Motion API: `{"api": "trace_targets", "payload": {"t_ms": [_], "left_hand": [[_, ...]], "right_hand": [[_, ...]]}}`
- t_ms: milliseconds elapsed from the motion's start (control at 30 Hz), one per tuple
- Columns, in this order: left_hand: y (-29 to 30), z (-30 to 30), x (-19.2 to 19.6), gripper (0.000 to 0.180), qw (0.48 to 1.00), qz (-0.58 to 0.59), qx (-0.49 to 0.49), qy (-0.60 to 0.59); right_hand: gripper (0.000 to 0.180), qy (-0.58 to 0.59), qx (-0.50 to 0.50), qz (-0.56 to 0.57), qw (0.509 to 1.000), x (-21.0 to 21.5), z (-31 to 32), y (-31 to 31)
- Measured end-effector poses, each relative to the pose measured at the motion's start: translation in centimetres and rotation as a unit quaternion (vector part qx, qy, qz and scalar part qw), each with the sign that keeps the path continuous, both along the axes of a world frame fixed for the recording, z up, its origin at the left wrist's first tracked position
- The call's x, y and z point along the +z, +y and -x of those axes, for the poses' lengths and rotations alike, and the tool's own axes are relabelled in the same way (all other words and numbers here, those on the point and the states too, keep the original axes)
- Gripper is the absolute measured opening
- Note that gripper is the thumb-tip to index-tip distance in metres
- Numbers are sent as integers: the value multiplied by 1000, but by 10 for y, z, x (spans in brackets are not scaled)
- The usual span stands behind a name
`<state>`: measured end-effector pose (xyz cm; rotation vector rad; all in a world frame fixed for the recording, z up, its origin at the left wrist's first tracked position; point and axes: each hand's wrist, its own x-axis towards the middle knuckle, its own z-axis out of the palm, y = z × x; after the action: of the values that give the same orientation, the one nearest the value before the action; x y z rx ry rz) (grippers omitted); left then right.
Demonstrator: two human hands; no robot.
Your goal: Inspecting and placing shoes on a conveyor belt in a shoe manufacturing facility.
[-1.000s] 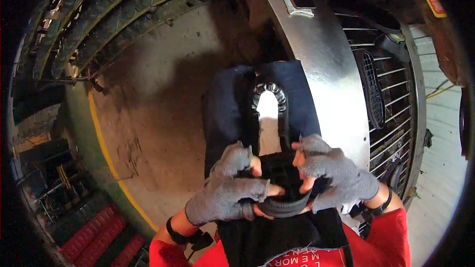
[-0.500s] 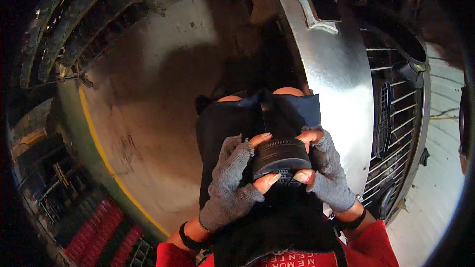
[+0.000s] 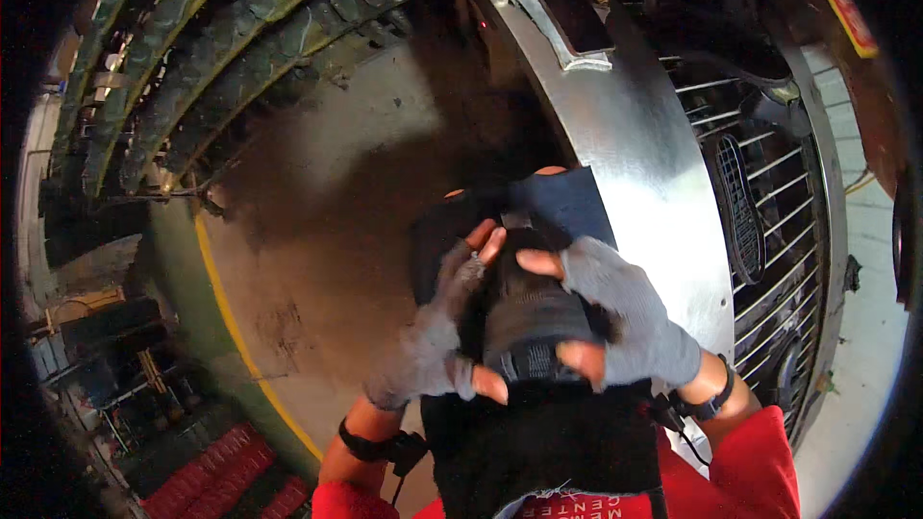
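Observation:
On my lap, over dark cloth, a black shoe (image 3: 534,322) with a ribbed edge is held between my gloved hands; motion blurs it and hides its full outline. My right hand (image 3: 630,312), in a grey fingerless glove, grips its right side, fingers over the far part and thumb on the near end. My left hand (image 3: 437,332), gloved alike, lies along the left side with fingers stretched out and thumb apart. Whether the left fingers touch the shoe I cannot tell.
To the right runs a shiny metal bench edge (image 3: 663,183) with a phone (image 3: 571,15) on it. Past it, a rack of metal rods (image 3: 779,240) carries a black treaded sole (image 3: 738,207). Curved racks of dark parts (image 3: 260,19) stand far left; red pieces (image 3: 216,471) lie near left.
The view has shifted. My left hand has loosened from the shoe, its fingers now straighter, and my right hand has moved further over it. The shoe has tilted, and its near end shows a textured patch.

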<state>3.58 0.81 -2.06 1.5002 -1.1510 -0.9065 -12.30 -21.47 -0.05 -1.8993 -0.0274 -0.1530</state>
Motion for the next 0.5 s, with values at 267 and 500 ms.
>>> {"api": "trace_targets", "payload": {"t_ms": [267, 500], "left_hand": [[-45, 60, 78, 123, 981, 120, -70, -132], [-107, 126, 92, 50, 831, 193, -269, -447]], "right_hand": [[80, 198, -157, -297, 921, 5, 116, -23], [53, 141, -322, -312, 883, 49, 201, -36]]}}
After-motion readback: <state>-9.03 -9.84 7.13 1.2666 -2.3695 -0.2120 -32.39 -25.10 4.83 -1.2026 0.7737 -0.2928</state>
